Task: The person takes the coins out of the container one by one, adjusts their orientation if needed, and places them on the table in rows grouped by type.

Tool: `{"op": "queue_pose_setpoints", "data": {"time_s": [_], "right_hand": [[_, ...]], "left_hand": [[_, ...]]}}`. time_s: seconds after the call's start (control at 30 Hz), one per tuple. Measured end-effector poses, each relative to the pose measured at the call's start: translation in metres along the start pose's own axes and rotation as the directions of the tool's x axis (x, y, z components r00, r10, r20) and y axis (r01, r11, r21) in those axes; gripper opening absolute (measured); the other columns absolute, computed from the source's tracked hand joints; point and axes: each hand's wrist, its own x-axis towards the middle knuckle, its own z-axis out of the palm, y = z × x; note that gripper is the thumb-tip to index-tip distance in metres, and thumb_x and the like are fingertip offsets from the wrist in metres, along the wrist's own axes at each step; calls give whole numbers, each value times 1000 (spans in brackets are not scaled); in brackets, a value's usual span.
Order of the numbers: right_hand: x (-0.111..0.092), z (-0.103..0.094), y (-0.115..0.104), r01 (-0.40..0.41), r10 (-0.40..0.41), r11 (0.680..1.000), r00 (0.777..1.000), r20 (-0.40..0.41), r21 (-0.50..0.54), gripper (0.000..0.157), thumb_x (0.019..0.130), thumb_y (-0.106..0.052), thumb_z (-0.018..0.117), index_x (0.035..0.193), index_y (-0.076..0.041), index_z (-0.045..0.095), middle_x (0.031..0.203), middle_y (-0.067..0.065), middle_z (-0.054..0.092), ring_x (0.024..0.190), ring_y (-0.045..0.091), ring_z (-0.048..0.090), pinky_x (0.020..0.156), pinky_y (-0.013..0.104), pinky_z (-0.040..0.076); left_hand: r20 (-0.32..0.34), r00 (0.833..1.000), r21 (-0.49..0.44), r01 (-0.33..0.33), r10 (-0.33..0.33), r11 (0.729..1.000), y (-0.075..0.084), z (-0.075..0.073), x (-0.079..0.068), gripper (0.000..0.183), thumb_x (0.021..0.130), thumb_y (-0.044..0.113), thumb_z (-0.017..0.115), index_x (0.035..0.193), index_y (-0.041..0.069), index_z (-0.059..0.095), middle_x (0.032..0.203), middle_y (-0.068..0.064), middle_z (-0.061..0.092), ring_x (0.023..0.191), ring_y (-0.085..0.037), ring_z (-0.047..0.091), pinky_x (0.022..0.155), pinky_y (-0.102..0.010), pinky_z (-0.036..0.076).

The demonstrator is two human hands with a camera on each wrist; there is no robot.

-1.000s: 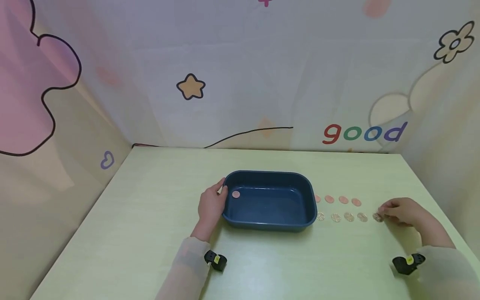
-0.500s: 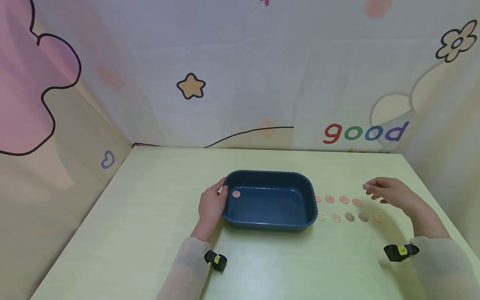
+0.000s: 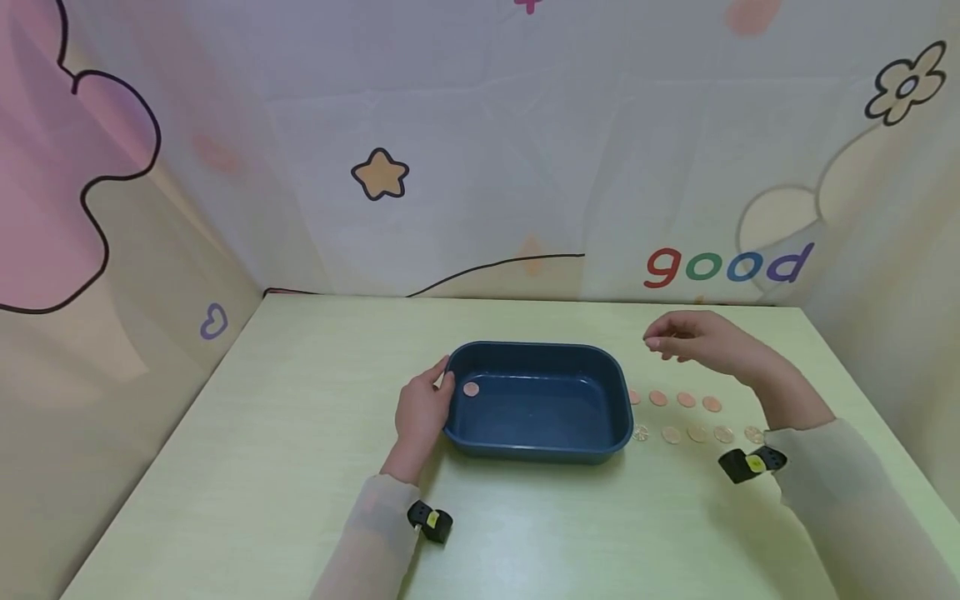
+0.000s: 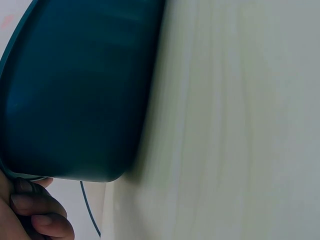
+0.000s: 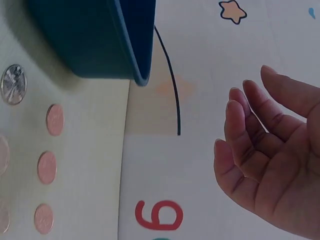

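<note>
A dark blue rectangular tub (image 3: 540, 450) stands on the table. My left hand (image 3: 422, 414) grips its left end, thumb at the rim; in the left wrist view curled fingers (image 4: 42, 212) show by its edge. One copper coin (image 3: 471, 389) lies inside the tub at the left. To its right are a row of copper coins (image 3: 686, 400) and, nearer me, a row of paler coins (image 3: 697, 434). My right hand (image 3: 708, 340) hovers beyond the copper row. Its fingers bend loosely and hold nothing in the right wrist view, thumb apart from the fingertips.
The pale table (image 3: 300, 500) meets a printed cloth backdrop (image 3: 465, 208) at its far edge, with cloth on both sides. The tub's right rim partly covers the nearest copper coin (image 3: 635, 397) in the head view.
My right hand has left the rightmost coin of the near row, risen, and moved left and away over the table. That coin stays in the row. The left hand and the tub have not moved.
</note>
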Motion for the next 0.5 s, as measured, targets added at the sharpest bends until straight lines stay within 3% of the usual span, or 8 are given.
{"op": "queue_pose_setpoints", "data": {"time_s": [0.27, 0.5], "right_hand": [[41, 17, -35, 50, -49, 999, 994, 102, -13, 30, 103, -26, 61, 120, -2, 67, 109, 14, 70, 99, 22, 64, 85, 35, 54], [72, 35, -51, 94, -91, 996, 971, 220, -1, 31, 102, -24, 61, 122, -1, 67, 113, 20, 69, 104, 30, 64, 95, 47, 54]], "left_hand": [[4, 1000, 2, 9, -9, 1000, 1, -1, 0, 40, 102, 26, 56, 141, 19, 63, 54, 3, 40, 54, -14, 40, 50, -26, 26], [1, 1000, 3, 0, 0, 1000, -1, 0, 0, 40, 102, 26, 56, 141, 19, 64, 54, 3, 40, 54, -14, 40, 50, -26, 26]]}}
